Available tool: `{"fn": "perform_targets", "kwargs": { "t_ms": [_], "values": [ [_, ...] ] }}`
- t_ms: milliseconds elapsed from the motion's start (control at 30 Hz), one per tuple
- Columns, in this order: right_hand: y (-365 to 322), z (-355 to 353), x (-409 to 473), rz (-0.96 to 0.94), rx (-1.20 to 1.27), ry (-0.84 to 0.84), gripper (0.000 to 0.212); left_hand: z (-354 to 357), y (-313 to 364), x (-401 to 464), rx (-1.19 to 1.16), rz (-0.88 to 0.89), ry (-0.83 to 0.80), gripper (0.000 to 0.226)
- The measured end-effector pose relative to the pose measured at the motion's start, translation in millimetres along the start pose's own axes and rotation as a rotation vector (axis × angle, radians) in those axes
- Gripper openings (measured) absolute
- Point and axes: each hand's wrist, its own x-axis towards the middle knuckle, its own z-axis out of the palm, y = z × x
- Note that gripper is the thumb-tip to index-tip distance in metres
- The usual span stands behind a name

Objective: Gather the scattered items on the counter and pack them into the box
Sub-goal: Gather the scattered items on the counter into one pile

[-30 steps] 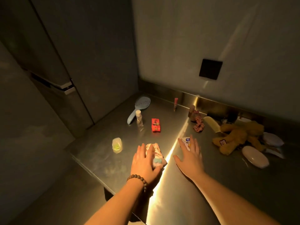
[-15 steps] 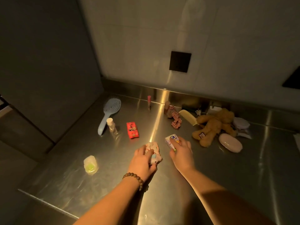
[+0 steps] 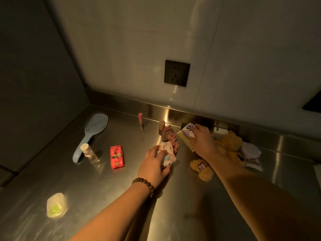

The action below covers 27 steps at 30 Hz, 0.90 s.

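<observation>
The counter (image 3: 90,185) across the lower frame is brushed metal, smooth and glossy with streaked glare. The brush (image 3: 93,134) at centre left looks like matt plastic, and the red packet (image 3: 117,157) beside it has a shiny printed wrapper. At right, the teddy bear (image 3: 225,150) is fuzzy plush, and the bracelet (image 3: 145,184) has dull wooden-looking beads.

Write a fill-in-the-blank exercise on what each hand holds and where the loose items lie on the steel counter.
1. The left hand, which wears a ____ bracelet, grips a pale patterned cloth bundle.
2. The right hand holds a small white printed ____ over the yellow comb.
3. The blue oval hairbrush lies on the ____ side of the red snack packet.

Missing words: beaded; box; left
</observation>
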Motion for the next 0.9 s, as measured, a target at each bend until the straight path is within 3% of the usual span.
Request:
{"fn": "perform_targets", "kwargs": {
  "t_ms": [200, 367, 500, 667, 900],
  "values": [
    [12, 10, 14, -0.035, -0.066, -0.201, 0.05, 14, 18, 21, -0.005, 0.084, -0.007, 0.054],
    [22, 1, 4, -0.044, 0.088, -0.065, 0.05, 28, 43, 44, -0.053, 0.12, 0.025, 0.06],
    [39, -14, -12, -0.03, 0.118, 0.006, 0.046, 52, 63, 56, -0.004, 0.035, -0.124, 0.08],
    [46, -31, -33, -0.044, 0.117, -0.014, 0.047, 56, 62, 58, 0.117, 0.07, -0.255, 0.091],
    [-23, -16, -55, -0.118, 0.145, 0.031, 0.049, -3, 13, 21, -0.028, 0.019, 0.041, 0.071]
  ]
}}
